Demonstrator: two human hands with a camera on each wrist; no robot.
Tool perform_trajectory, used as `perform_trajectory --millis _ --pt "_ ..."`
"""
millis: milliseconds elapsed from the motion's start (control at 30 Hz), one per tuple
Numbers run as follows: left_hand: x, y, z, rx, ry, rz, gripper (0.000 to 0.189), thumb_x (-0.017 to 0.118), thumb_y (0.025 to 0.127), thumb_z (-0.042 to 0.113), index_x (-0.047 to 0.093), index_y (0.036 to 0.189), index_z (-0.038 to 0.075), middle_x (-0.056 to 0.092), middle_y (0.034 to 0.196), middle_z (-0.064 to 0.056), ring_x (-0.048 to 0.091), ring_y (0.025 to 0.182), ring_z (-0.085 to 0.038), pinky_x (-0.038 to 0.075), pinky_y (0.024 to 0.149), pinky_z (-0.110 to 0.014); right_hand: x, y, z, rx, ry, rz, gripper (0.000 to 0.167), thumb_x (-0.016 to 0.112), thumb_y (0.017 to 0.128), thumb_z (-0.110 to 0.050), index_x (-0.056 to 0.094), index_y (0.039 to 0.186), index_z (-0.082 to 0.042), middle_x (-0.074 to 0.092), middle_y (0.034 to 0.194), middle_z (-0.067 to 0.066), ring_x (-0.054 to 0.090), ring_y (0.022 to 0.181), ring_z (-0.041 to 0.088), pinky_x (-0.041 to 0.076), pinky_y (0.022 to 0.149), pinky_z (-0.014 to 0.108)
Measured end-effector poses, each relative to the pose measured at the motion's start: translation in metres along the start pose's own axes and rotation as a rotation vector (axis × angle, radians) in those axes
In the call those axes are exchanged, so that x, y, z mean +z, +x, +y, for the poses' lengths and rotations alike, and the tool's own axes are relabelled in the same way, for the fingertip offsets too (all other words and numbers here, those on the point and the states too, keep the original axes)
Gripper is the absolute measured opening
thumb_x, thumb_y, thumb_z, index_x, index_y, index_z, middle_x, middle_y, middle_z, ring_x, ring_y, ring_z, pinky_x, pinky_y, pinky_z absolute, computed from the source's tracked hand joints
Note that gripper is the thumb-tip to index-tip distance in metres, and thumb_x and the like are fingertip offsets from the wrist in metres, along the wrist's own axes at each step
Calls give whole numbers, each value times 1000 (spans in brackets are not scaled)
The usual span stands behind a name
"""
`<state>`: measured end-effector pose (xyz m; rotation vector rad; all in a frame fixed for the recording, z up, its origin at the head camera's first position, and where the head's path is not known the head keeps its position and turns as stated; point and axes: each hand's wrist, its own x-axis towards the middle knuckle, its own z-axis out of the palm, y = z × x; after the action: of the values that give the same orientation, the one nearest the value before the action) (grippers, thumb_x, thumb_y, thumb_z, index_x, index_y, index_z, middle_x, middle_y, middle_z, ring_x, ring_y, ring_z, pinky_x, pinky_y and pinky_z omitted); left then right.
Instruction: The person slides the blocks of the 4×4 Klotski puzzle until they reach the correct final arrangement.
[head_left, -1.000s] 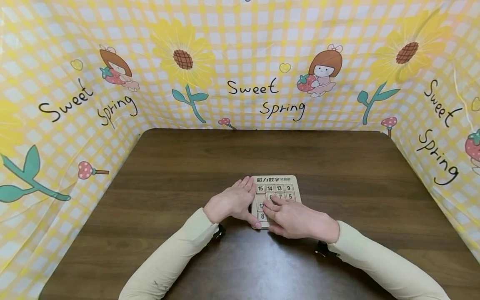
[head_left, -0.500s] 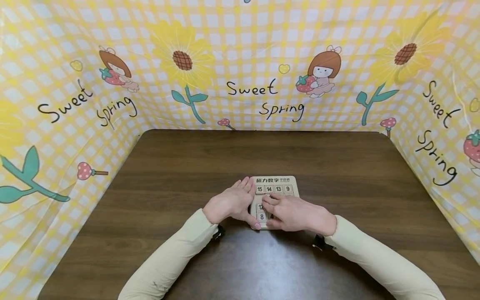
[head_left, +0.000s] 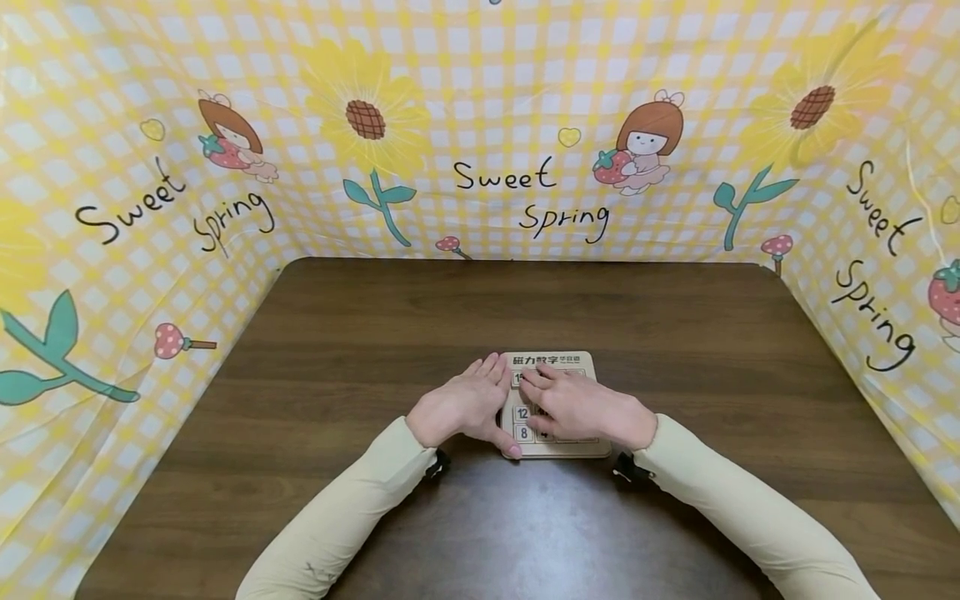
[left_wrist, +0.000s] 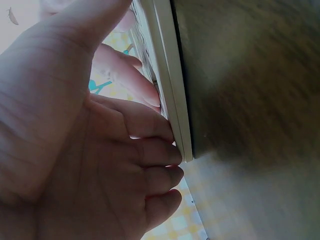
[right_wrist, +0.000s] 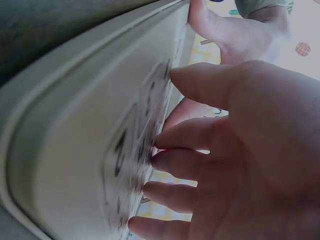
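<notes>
A pale number sliding puzzle (head_left: 566, 452) with dark lettering along its top lies flat on the table. My left hand (head_left: 468, 407) is laid along its left side, fingers extended to the upper left corner and thumb at the lower left corner. In the left wrist view its fingertips meet the board's thin edge (left_wrist: 172, 95). Over the upper tiles reaches my right hand (head_left: 581, 406), its spread fingertips on the tile face, as the right wrist view shows. Tiles 12 (head_left: 522, 413) and 8 (head_left: 523, 433) show at the left; this hand hides most others.
The dark wooden table (head_left: 390, 308) extends around the puzzle on all sides. A yellow checked cloth (head_left: 480, 125) with flowers and "Sweet Spring" lettering stands as walls at the back, left and right. Dark bands (head_left: 633, 468) sit at the wrists.
My right hand has moved up the puzzle, away from the body, from the lower rows to the top row, uncovering the bottom edge. The left hand stays where it was.
</notes>
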<state>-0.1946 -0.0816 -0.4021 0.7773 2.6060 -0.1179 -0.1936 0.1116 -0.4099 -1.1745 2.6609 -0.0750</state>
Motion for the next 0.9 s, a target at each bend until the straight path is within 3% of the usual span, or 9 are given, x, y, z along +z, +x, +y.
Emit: perform_trajectory --millis 233,667,900 --pt "0 -1 -1 2 -3 0 128 66 69 79 16 156 -1 6 165 -19 6 154 -29 12 127 -40 0 1 -1 8 22 -10 63 52 100 -40 38 150 -3 33 158 17 29 147 39 34 114 59" --pt "2 0 -1 9 -17 6 129 66 70 79 14 156 -1 5 165 -18 5 154 -28 11 127 -39 6 -14 -6 -53 -12 43 61 51 100 -41 44 146 -1 40 154 17 34 144 41 36 113 58" --pt "1 -1 -1 4 -19 5 129 66 69 79 13 156 -1 5 165 -18 5 154 -28 11 127 -39 8 -18 -10 -35 -3 36 62 51 100 -43 45 146 -3 41 154 15 32 145 40 35 112 63"
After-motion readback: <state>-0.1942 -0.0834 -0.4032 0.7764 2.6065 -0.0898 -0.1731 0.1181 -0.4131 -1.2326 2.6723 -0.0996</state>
